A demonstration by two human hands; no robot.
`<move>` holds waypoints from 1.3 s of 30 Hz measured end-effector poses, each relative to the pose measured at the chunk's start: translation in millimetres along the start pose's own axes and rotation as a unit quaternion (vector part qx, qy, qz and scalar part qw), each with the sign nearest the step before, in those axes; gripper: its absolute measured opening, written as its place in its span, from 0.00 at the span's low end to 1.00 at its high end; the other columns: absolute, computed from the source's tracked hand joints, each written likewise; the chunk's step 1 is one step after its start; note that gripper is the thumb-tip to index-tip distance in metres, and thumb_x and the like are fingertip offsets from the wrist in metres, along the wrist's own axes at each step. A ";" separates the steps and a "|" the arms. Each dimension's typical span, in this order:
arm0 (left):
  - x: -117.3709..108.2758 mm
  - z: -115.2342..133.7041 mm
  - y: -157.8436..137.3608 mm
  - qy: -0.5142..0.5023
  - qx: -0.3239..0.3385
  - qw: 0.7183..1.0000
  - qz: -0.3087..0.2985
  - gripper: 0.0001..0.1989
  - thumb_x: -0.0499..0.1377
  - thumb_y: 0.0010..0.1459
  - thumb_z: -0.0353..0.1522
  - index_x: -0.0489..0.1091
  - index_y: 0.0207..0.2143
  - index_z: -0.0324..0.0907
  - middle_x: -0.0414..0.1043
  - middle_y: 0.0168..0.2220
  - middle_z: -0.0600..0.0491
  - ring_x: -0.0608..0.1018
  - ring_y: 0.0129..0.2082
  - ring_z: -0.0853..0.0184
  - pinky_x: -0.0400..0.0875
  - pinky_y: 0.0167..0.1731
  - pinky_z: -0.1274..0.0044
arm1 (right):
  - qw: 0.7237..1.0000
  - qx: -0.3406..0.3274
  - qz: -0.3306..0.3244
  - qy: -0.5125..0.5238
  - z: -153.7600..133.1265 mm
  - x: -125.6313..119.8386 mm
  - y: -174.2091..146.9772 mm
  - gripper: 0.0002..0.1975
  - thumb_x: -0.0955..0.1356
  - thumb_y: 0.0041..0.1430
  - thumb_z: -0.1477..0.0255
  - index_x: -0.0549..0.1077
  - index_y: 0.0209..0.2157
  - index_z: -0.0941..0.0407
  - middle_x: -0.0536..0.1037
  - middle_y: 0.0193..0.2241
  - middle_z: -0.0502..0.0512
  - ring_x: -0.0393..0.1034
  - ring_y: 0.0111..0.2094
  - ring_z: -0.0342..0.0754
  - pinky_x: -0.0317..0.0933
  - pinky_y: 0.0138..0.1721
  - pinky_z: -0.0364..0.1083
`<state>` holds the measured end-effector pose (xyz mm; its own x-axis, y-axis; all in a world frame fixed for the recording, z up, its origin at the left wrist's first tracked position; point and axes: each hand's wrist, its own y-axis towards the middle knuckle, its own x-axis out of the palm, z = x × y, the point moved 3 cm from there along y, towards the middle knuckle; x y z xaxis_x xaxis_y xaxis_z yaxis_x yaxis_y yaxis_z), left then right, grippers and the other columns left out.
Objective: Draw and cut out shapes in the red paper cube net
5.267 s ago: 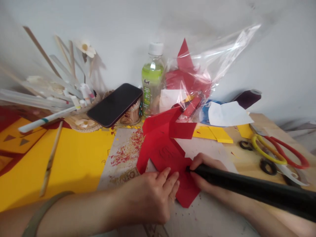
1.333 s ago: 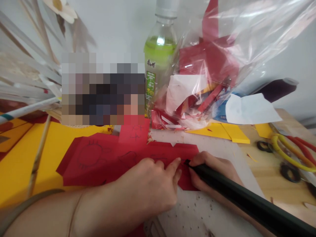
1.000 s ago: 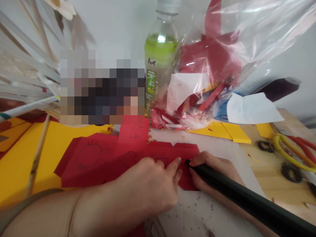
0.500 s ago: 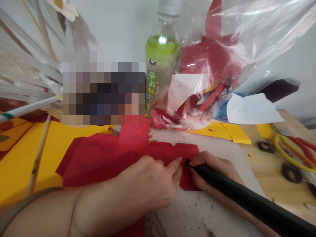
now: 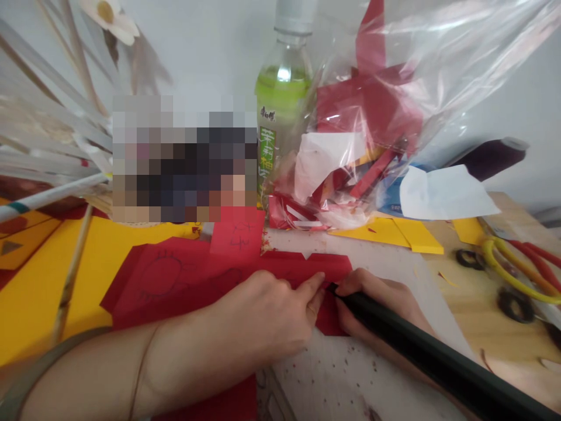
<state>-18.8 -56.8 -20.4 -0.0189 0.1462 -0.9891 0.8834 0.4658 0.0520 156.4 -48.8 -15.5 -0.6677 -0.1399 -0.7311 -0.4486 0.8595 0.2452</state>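
Observation:
A red paper piece point(image 5: 302, 263) with notched edges and pencil drawings lies flat under both hands. My left hand point(image 5: 272, 313) rests on it, index finger stretched out toward the tool tip and pressing the sheet; its other fingers are partly hidden. In my right hand point(image 5: 381, 298) is a long black pen-shaped tool point(image 5: 407, 336), pinched near its tip and slanting down to the lower right. The tip meets the red paper just beside my left index finger; its exact shape is too blurred to tell. A smaller red slip point(image 5: 239, 231) with pencilled characters overlaps the upper edge.
A pale, speckled board point(image 5: 342, 374) lies underneath. Behind stand a green drink bottle point(image 5: 283, 88) and a clear plastic bag point(image 5: 342, 117) of paper scraps. Yellow sheets point(image 5: 94, 251) and a thin stick point(image 5: 70, 275) lie left. Yellow-handled scissors point(image 5: 499, 266) lie right.
The camera view has shifted slightly. Both hands stay at nearly the same spot on the red paper, with the black tool's tip still beside the left index finger.

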 end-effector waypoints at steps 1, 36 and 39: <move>0.1 -0.1 -0.1 -0.001 -0.001 1.000 -0.001 0.23 0.51 0.63 0.26 0.59 0.60 0.33 0.67 0.56 0.43 0.67 0.20 0.74 0.49 0.15 0.75 | 1.000 0.007 -0.001 0.002 -0.2 0.0 0.0 0.07 0.64 0.53 0.79 0.63 0.31 0.52 0.67 0.19 0.41 0.59 0.16 0.36 0.56 0.18 0.36; 3.1 -1.6 0.2 -0.020 -0.012 0.999 -0.023 0.22 0.51 0.63 0.27 0.60 0.60 0.37 0.71 0.51 0.43 0.67 0.21 0.74 0.49 0.18 0.75 | 0.999 -0.038 -0.020 -0.016 2.8 1.7 -3.2 0.13 0.65 0.47 0.84 0.60 0.30 0.52 0.68 0.19 0.41 0.58 0.17 0.37 0.55 0.19 0.36; 2.5 -1.4 -0.5 -0.021 -0.015 0.999 -0.027 0.22 0.50 0.64 0.27 0.59 0.61 0.37 0.71 0.50 0.43 0.67 0.22 0.74 0.50 0.19 0.75 | 0.999 -0.034 -0.032 -0.010 2.9 0.4 -3.6 0.13 0.65 0.47 0.83 0.59 0.30 0.52 0.68 0.19 0.41 0.58 0.16 0.37 0.55 0.18 0.36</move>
<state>-20.0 -55.5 -22.7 -0.0460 0.0833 -0.9955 0.8674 0.4975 0.0016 159.5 -50.6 -18.4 -0.6253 -0.1829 -0.7587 -0.5298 0.8133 0.2406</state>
